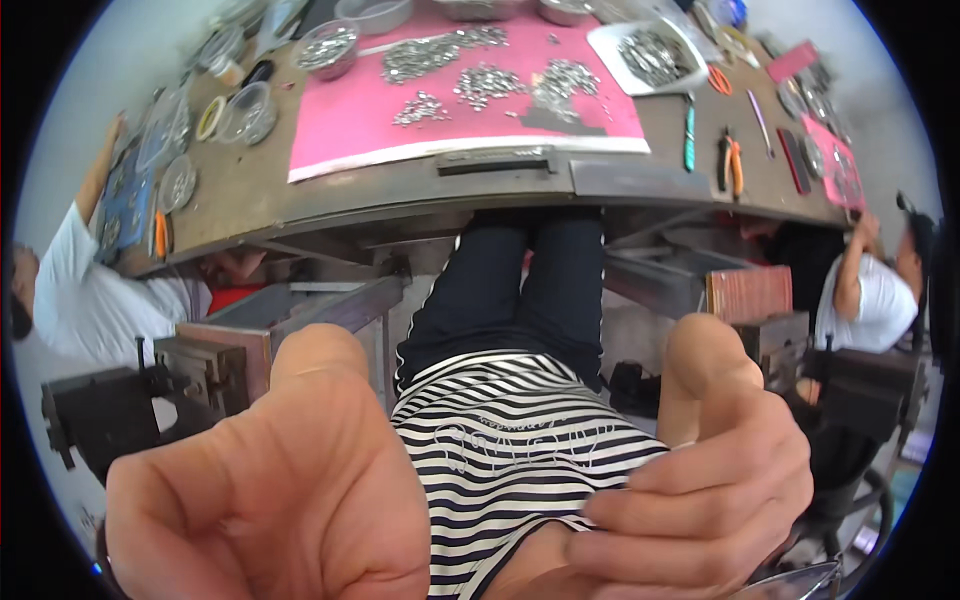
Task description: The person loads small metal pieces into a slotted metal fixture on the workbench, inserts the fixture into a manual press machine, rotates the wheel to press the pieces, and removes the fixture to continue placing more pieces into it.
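Both my hands are raised close to the camera, above my lap. My left hand (290, 480) fills the lower left with its palm showing. Its thumb points up and stands apart from the bent fingers, which run partly out of view; I see nothing held. At the lower right, my right hand (710, 470) has loosely curved fingers pointing left, with gaps between them and no object in them. A black-and-white striped top (500, 430) lies between the hands. Part of what looks like a pair of glasses (800, 582) shows beneath my right hand.
Ahead stands a workbench (400, 190) with a pink mat (340, 125) bearing piles of small silvery metal pieces (430, 60). A white tray (650, 55) of such pieces, orange-handled pliers (732, 160) and green tweezers (690, 135) lie right. Co-workers (80, 285) (870, 290) sit either side.
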Demonstrator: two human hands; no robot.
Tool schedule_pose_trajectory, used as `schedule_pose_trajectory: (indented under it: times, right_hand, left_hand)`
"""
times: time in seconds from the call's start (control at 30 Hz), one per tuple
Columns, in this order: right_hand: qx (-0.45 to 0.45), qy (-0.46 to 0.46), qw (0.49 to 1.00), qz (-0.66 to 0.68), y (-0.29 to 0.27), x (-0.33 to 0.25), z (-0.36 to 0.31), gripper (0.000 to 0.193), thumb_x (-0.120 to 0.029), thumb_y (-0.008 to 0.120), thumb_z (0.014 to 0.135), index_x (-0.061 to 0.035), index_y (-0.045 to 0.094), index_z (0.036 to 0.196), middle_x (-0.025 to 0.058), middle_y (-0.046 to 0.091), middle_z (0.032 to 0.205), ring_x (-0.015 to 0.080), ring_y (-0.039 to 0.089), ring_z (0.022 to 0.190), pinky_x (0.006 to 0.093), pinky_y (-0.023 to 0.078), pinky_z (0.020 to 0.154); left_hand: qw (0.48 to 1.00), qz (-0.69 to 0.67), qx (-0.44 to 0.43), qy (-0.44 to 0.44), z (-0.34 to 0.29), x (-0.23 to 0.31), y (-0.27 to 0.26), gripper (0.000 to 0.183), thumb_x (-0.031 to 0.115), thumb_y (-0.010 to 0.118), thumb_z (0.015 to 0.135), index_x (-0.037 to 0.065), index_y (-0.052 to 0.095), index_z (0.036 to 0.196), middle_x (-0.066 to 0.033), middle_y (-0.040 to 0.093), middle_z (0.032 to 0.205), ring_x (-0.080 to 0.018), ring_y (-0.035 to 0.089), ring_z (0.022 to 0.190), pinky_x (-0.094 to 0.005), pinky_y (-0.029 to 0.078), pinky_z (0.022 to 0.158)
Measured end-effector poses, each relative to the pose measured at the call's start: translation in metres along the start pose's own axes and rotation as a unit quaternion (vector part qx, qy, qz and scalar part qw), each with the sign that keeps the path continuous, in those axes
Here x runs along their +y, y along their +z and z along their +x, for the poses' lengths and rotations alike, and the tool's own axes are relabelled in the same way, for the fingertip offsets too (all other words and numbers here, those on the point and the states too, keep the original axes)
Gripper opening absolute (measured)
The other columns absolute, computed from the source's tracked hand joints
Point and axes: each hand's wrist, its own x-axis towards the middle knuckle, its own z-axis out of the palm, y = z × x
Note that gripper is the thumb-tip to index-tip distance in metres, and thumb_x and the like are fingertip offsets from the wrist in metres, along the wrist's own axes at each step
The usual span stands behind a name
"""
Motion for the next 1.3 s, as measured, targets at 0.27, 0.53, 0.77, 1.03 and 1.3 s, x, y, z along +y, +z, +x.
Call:
schedule_pose_trajectory:
  times: [0.27, 0.53, 0.77, 1.03, 1.3]
  right_hand:
    - [0.113, -0.256, 0.951, 0.135, 0.014, 0.071, -0.011, 0.014, -0.012, 0.069, 0.091, -0.0139, 0.073, 0.104, 0.0012, 0.075, 0.089, 0.0162, 0.070, 0.075, 0.0276, 0.048, 0.071]
    - [0.008, 0.190, 0.978, -0.087, 0.051, 0.268, 0.012, 0.024, 0.005, 0.060, 0.088, -0.0001, 0.069, 0.109, 0.0141, 0.065, 0.101, 0.0292, 0.067, 0.086, 0.0382, 0.054, 0.078]
    - [-0.062, 0.257, 0.957, -0.119, 0.121, 0.417, 0.001, 0.022, -0.006, 0.067, 0.089, -0.0017, 0.067, 0.110, 0.0181, 0.061, 0.100, 0.0369, 0.063, 0.092, 0.0458, 0.052, 0.082]
    - [-0.086, 0.213, 0.947, -0.224, 0.163, 0.445, 0.024, 0.022, -0.013, 0.072, 0.087, -0.0030, 0.066, 0.106, 0.0159, 0.063, 0.099, 0.0369, 0.063, 0.098, 0.0465, 0.052, 0.084]
    - [-0.025, 0.239, 0.957, -0.162, 0.157, 0.433, 0.028, 0.008, -0.009, 0.071, 0.087, -0.0014, 0.069, 0.089, 0.0155, 0.067, 0.087, 0.0367, 0.068, 0.082, 0.0456, 0.055, 0.075]
  left_hand:
    - [0.995, 0.040, 0.048, 0.079, 0.014, -0.012, -0.019, 0.046, 0.012, 0.052, 0.102, 0.020, 0.044, 0.147, 0.0103, 0.051, 0.093, -0.0070, 0.056, 0.086, -0.0469, 0.031, 0.115]
    - [0.929, 0.340, 0.119, -0.080, -0.021, -0.111, -0.053, 0.013, 0.009, 0.057, 0.098, 0.000, 0.058, 0.108, -0.0127, 0.070, 0.091, -0.0298, 0.067, 0.085, -0.0416, 0.053, 0.087]
    - [0.840, 0.288, -0.105, -0.447, -0.171, -0.275, -0.094, 0.049, 0.001, 0.073, 0.084, 0.004, 0.059, 0.130, -0.0159, 0.059, 0.112, -0.0311, 0.060, 0.100, -0.0389, 0.049, 0.090]
    - [0.853, 0.262, -0.119, -0.435, -0.196, -0.336, -0.084, 0.041, 0.004, 0.075, 0.082, 0.004, 0.063, 0.122, -0.0177, 0.054, 0.106, -0.0376, 0.059, 0.099, -0.0459, 0.050, 0.086]
    - [0.879, 0.265, -0.038, -0.394, -0.203, -0.342, -0.075, 0.015, -0.001, 0.070, 0.085, 0.002, 0.069, 0.100, -0.0140, 0.061, 0.093, -0.0345, 0.065, 0.087, -0.0426, 0.053, 0.076]
